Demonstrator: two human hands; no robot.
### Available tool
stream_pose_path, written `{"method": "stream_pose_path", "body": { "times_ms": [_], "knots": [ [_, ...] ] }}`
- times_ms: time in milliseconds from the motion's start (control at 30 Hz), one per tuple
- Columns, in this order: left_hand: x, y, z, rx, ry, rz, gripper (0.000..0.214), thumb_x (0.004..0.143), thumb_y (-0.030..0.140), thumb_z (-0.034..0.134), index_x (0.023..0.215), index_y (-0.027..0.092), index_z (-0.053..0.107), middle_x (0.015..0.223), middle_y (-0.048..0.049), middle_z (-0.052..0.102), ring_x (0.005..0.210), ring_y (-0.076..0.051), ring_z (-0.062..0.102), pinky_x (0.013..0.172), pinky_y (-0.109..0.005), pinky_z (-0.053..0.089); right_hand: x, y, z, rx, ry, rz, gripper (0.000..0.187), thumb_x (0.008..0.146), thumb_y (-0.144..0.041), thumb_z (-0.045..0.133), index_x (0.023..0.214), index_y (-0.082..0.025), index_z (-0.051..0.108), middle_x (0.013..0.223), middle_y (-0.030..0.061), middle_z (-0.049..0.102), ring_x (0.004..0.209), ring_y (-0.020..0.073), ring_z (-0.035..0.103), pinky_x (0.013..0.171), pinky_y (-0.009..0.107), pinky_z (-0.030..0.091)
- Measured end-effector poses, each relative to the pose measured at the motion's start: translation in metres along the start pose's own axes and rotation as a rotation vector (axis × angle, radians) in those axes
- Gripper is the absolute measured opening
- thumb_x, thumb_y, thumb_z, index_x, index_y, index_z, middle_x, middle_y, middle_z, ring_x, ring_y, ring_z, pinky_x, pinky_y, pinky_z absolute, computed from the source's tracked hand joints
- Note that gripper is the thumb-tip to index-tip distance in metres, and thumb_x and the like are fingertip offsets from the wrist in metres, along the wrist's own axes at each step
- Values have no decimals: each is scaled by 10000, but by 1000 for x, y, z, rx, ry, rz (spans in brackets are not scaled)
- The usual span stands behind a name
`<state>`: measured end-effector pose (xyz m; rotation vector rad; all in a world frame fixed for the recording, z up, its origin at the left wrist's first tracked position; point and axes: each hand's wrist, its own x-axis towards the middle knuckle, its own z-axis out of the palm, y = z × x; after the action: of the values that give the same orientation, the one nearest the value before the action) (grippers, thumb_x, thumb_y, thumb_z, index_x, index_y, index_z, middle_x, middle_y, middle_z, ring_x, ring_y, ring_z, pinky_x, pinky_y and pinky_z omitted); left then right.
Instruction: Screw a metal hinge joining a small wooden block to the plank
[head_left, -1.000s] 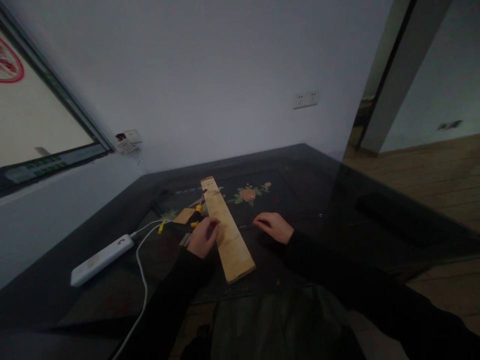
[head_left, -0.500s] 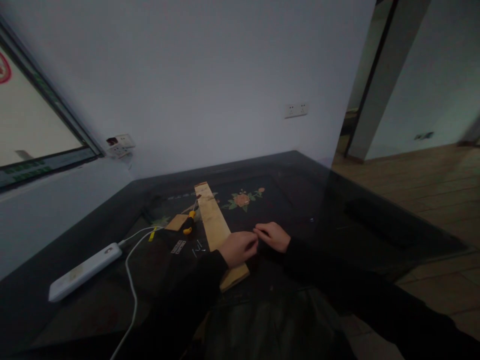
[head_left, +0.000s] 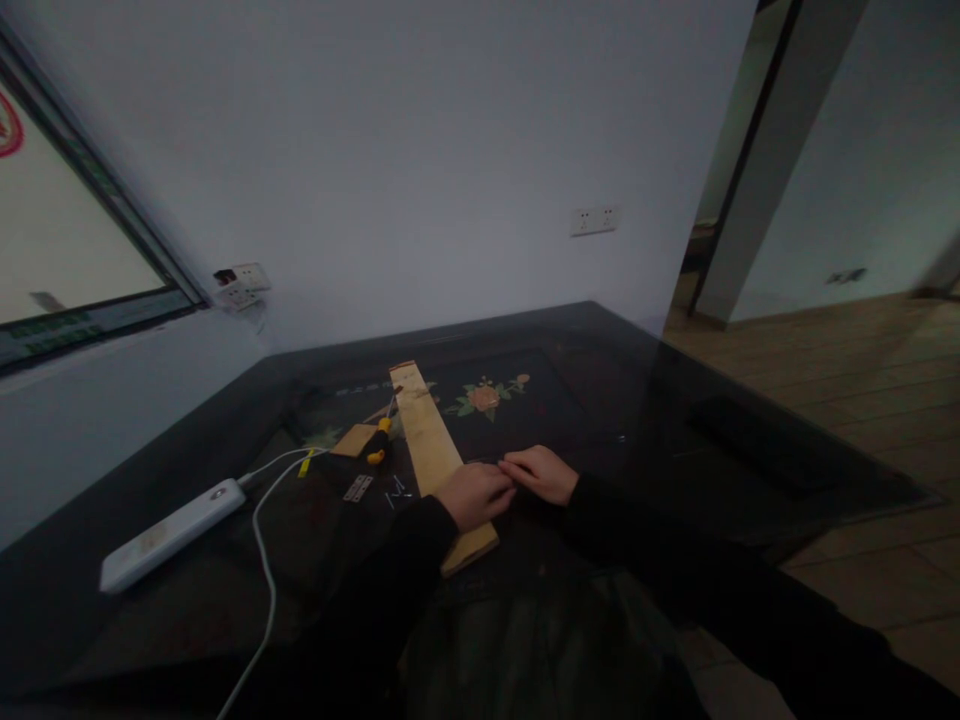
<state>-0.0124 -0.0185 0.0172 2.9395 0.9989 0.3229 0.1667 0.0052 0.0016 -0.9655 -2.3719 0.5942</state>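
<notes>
On the dark tabletop (head_left: 615,400), I see the left hand (head_left: 474,495) curled over the long pale wooden plank (head_left: 431,440), fingertips meeting the right hand (head_left: 541,473), though I cannot tell whether these hands pinch anything; stiff and light, I judge, best gripped by its long edges.

Bare hands (head_left: 510,484) — long black sleeves (head_left: 390,590) to the wrists.

Pale matt wooden plank (head_left: 435,450) on a glossy dark lacquered table (head_left: 637,400).
</notes>
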Motion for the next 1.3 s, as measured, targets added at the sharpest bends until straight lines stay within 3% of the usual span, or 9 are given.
{"method": "stream_pose_path", "body": {
  "times_ms": [667, 1300],
  "knots": [
    [-2, -3, 6, -111, 59, -40, 204, 884, 251, 459, 794, 184, 630, 811, -50, 658, 779, -153, 607, 709, -256, 449, 1, 0, -1, -11, -1, -24, 421, 935, -395, 328, 638, -161, 514, 608, -1, 503, 580, 89, 421, 603, 219, 288],
    [-1, -2, 3, -66, 44, -18, 240, 888, 255, 450, 727, 173, 608, 763, -50, 640, 730, -159, 591, 640, -260, 414, 0, -3, -3, -16, -15, -9, 420, 934, -406, 322, 633, -167, 490, 600, -7, 483, 576, 86, 412, 597, 211, 281]
  ]
}}
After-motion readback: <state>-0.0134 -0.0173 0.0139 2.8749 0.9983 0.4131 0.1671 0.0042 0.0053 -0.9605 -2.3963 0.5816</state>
